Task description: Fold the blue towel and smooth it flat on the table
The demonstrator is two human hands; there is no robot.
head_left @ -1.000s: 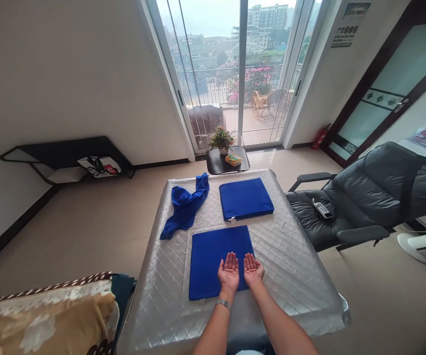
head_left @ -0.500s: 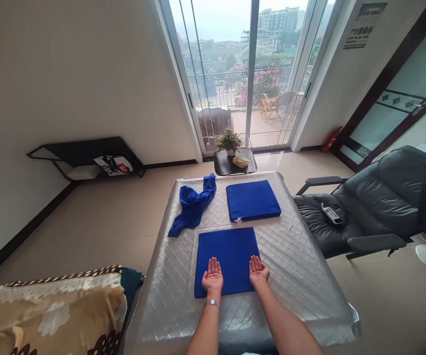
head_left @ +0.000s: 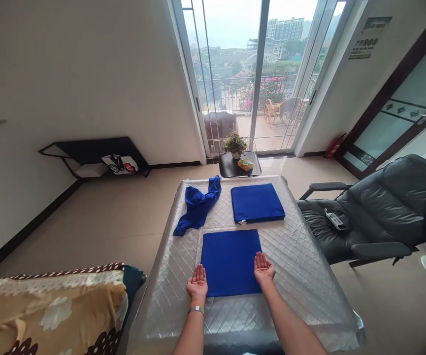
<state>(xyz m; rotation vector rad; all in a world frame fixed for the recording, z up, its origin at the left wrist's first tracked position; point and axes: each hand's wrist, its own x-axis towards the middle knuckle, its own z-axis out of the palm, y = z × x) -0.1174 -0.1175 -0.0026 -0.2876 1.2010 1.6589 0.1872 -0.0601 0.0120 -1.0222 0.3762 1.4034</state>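
- Both palms face up, fingers straight and side by side, pinching nothing: left hand (head_left: 197, 282) at the left edge of the flat blue cloth (head_left: 231, 266), right hand (head_left: 264, 267) at its right.
- That flat blue cloth lies near, mid-table; whether knuckles touch it, I can't tell!
- Danger here: a sideways brush could skew it, as the silver table cover (head_left: 297, 281) looks slick.
- Far right, a careless reach could bump the blue pile (head_left: 257, 202) and shift its layers.
- Far left, the crumpled blue cloth (head_left: 198, 203) sits close to the edge; a knock could drop it.
- Count: two hands, one flat cloth, one pile (layers uncountable), one crumpled cloth, one cover.
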